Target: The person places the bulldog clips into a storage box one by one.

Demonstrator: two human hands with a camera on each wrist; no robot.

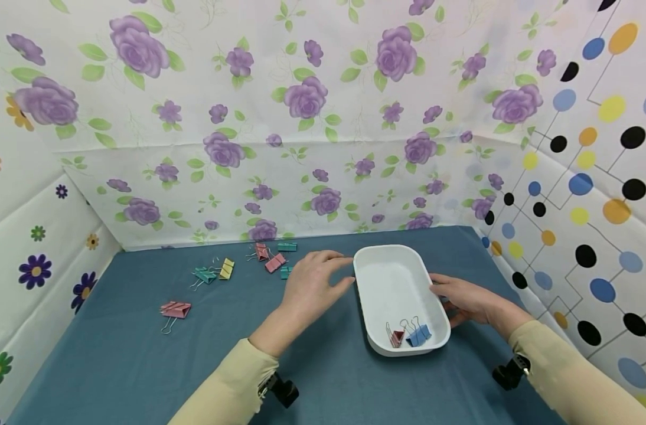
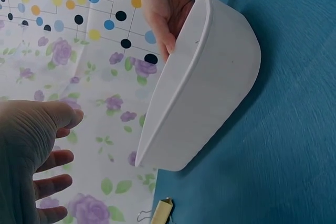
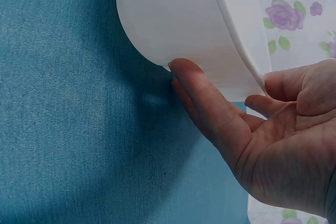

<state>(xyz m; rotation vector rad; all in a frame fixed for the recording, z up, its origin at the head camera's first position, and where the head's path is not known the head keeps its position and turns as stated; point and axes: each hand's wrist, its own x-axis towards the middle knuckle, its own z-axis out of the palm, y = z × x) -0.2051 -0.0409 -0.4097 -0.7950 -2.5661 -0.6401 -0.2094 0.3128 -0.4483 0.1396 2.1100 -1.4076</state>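
Observation:
A white plastic tray (image 1: 394, 289) with rounded corners stands on the right half of the table. Inside its near end lie a red binder clip (image 1: 397, 337) and a blue binder clip (image 1: 418, 336). My right hand (image 1: 463, 300) grips the tray's right side; in the right wrist view, a digit meets the rim while other fingers (image 3: 197, 85) lie against the wall and lower edge. Near the left rim, my left hand (image 1: 315, 282) has its thumb and fingers spread. The left wrist view shows this hand (image 2: 37, 156) apart from the tray, holding nothing.
Pink binder clips (image 1: 275, 262) and teal ones (image 1: 287, 247) lie at the back of the blue cloth (image 1: 222, 366). Farther left are a yellow clip (image 1: 226, 269), a teal clip (image 1: 204, 275) and a pink clip (image 1: 175, 309). Patterned cloth walls (image 1: 312, 147) surround the table.

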